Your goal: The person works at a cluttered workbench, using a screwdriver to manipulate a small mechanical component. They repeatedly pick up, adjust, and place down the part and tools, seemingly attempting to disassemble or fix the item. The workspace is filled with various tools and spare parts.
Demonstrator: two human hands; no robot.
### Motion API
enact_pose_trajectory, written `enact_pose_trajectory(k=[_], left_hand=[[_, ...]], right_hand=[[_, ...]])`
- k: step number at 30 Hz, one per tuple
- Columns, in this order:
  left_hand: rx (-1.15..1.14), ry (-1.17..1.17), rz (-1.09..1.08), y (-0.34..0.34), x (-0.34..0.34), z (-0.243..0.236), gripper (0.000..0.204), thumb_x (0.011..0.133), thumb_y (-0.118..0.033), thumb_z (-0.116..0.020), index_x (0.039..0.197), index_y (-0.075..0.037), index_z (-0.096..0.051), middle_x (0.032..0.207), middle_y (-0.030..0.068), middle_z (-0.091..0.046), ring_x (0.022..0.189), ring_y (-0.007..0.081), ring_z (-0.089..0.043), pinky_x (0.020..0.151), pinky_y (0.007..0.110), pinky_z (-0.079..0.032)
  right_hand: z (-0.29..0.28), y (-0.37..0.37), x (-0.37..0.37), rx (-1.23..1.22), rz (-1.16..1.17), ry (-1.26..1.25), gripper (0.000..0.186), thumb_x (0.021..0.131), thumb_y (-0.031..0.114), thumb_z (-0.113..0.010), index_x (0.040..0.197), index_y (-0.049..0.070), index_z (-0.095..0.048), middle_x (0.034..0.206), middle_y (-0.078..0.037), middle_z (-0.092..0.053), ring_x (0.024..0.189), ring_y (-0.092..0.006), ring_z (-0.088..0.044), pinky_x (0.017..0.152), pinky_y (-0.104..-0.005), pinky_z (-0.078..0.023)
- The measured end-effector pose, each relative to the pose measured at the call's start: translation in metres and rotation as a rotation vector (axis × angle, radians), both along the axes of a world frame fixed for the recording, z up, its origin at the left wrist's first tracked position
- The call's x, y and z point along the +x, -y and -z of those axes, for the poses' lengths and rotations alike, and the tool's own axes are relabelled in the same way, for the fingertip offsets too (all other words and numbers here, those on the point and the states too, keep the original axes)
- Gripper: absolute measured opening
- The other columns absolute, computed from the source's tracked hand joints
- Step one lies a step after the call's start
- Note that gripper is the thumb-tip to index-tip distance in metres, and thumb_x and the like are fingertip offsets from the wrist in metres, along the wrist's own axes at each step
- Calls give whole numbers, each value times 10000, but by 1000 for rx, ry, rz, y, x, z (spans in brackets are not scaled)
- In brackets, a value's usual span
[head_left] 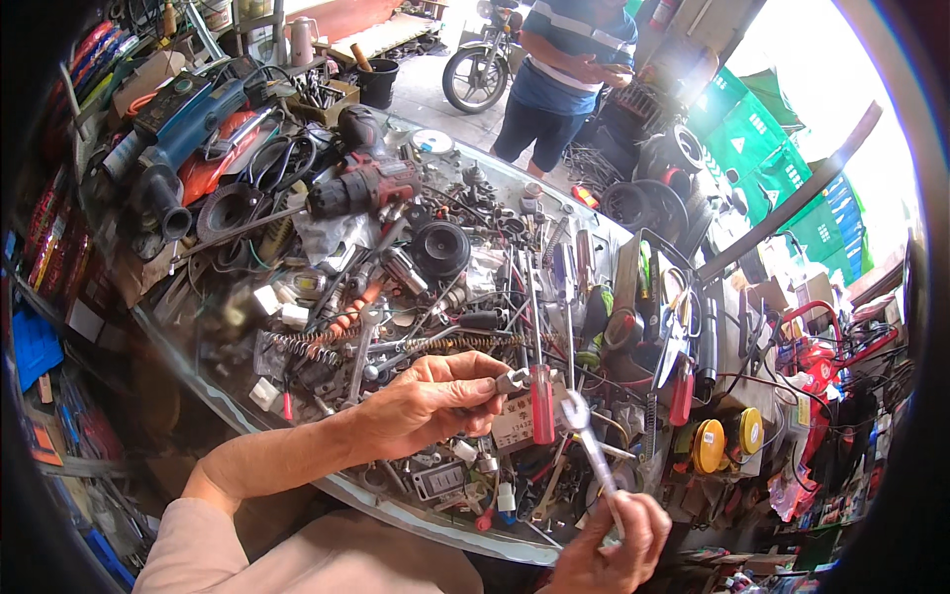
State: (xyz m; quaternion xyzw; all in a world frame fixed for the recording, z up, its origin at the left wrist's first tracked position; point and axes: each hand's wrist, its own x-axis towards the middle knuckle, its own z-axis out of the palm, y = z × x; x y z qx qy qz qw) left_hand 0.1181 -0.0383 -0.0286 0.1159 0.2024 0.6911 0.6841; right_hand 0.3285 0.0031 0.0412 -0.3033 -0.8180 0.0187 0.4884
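My left hand (435,398) is closed, pinching a small grey metal fitting (512,380) between thumb and fingertips above the cluttered bench. At the lower right, my right hand (618,546) grips an open-ended wrench (592,450) by its lower end. The wrench's jaw points up and away from me, a little right of the fitting and apart from it. Between the two lies a screwdriver with a red handle (541,406). Just under the fitting is a printed card (517,426), partly covered. Long coil springs (465,342) lie beyond my left hand.
A red and black cordless drill (366,185) and a blue angle grinder (193,124) lie at the far left. A tool holder with scissors (675,342) stands to the right, near yellow spools (709,445). Another person (564,69) stands beyond the bench, before a motorcycle (480,74).
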Motion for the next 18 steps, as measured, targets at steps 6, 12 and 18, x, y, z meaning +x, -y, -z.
enact_pose_trajectory(k=[6,12,18], left_hand=[[47,-64,-4,1,1,0,213,970,-104,-575,1159,-8,-599,911,66,-644,758,118,-594,694,255,-488],[64,-134,15,3,3,-2,216,960,-96,-594,1152,2,-598,924,58,-647,781,106,-592,702,238,-495],[63,-152,-25,3,3,-3,242,950,-95,-612,1169,8,-598,980,53,-664,873,94,-620,766,228,-516]], right_hand=[[6,2,-7,51,-85,84,207,780,-88,-668,966,-2,-697,856,-172,-661,703,-314,-648,610,-380,-536],[12,4,-5,69,-151,135,285,764,-60,-688,1032,35,-695,885,-151,-674,715,-294,-652,605,-373,-540],[21,20,3,-39,-187,200,387,755,-7,-701,1132,74,-678,910,-139,-672,743,-268,-641,625,-374,-526]])
